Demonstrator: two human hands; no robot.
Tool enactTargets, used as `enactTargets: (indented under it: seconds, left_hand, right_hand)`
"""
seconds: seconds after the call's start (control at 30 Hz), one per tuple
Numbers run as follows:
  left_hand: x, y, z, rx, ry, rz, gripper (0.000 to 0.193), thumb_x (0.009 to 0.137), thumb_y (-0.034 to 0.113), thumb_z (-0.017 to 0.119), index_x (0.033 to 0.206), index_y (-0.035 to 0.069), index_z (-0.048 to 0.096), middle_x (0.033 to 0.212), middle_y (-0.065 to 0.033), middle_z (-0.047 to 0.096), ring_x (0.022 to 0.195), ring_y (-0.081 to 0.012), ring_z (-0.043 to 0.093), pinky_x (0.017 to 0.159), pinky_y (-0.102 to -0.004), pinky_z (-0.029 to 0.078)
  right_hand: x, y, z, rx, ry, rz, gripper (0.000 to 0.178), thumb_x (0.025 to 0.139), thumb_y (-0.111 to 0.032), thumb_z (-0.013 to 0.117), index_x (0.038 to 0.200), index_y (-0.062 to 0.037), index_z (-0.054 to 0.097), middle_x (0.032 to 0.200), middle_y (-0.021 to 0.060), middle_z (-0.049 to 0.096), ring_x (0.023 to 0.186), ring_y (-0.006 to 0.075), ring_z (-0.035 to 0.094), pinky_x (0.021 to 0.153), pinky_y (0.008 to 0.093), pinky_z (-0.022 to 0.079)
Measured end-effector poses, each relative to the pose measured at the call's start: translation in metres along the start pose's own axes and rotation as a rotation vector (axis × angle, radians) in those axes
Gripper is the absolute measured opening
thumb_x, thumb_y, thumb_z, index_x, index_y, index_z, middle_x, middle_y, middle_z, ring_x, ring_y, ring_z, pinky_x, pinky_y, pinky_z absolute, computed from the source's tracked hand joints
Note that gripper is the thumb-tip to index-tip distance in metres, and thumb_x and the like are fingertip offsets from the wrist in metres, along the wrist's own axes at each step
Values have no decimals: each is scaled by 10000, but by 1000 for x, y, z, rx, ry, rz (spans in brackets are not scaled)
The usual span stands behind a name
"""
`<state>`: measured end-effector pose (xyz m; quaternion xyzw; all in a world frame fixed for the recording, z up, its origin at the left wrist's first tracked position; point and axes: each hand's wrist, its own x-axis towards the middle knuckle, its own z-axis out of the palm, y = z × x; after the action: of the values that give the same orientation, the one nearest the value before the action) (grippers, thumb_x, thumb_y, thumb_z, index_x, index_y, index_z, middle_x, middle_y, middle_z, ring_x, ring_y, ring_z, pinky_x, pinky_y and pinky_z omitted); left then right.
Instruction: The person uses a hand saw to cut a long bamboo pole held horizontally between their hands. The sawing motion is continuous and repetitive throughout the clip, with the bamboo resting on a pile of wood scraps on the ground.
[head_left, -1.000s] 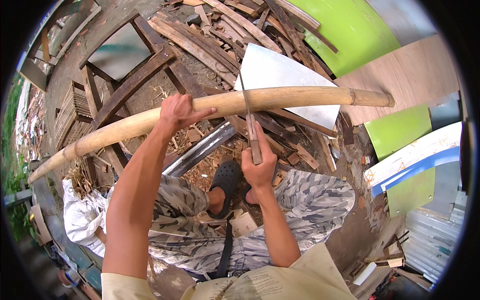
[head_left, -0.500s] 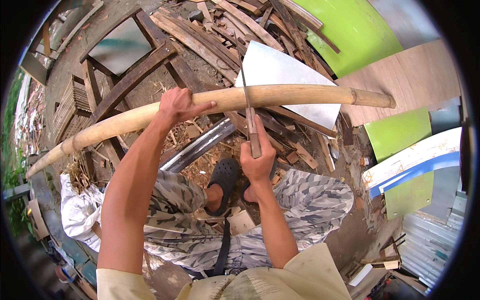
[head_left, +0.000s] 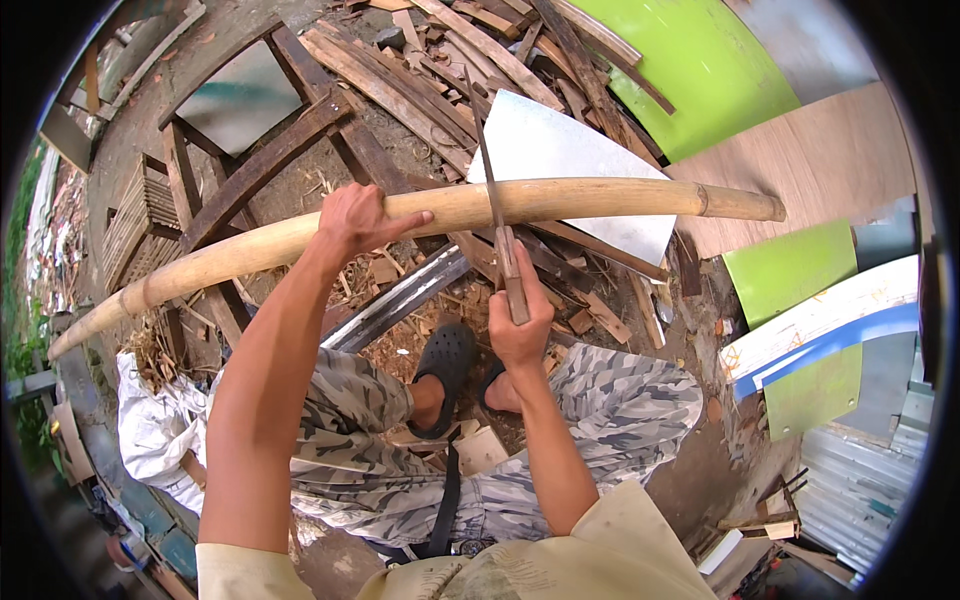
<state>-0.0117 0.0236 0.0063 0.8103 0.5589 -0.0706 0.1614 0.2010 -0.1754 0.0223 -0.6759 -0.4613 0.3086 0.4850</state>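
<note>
A long, slightly curved bamboo pole (head_left: 600,198) lies crosswise in front of me, over a dark wooden frame on the left. My left hand (head_left: 362,218) is wrapped over the pole left of its middle, thumb stretched along it to the right. In my right hand (head_left: 520,320) is the wooden grip of a handsaw (head_left: 482,145). Its narrow blade crosses the pole a short way right of my left thumb and points away from me. How deep the blade sits in the bamboo I cannot tell.
The dark wooden frame (head_left: 265,170) stands at left, beside a slatted wooden piece (head_left: 140,225). Scrap boards (head_left: 400,90) are heaped at the far side. A white sheet (head_left: 560,150), a plywood sheet (head_left: 800,165) and green panels (head_left: 700,80) lie right. My clogs (head_left: 447,365) are below the pole.
The saw handle and my right hand have come slightly nearer to me, and the blade slants a little more. My left hand keeps its hold on the pole. The whole view has shifted slightly.
</note>
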Motion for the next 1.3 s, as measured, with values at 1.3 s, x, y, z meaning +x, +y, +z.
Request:
enactTargets:
  seconds: [1.3]
  left_hand:
    - [-6, -10, 4, -11, 28, -3, 990, 705, 997, 529, 559, 22, 626, 527, -89, 553, 505, -216, 563, 486, -425, 445]
  right_hand:
    - [-142, -43, -78, -151, -45, -73, 633, 829, 56, 583, 1461, 64, 557, 1237, 289, 719, 859, 288, 764, 776, 339, 588]
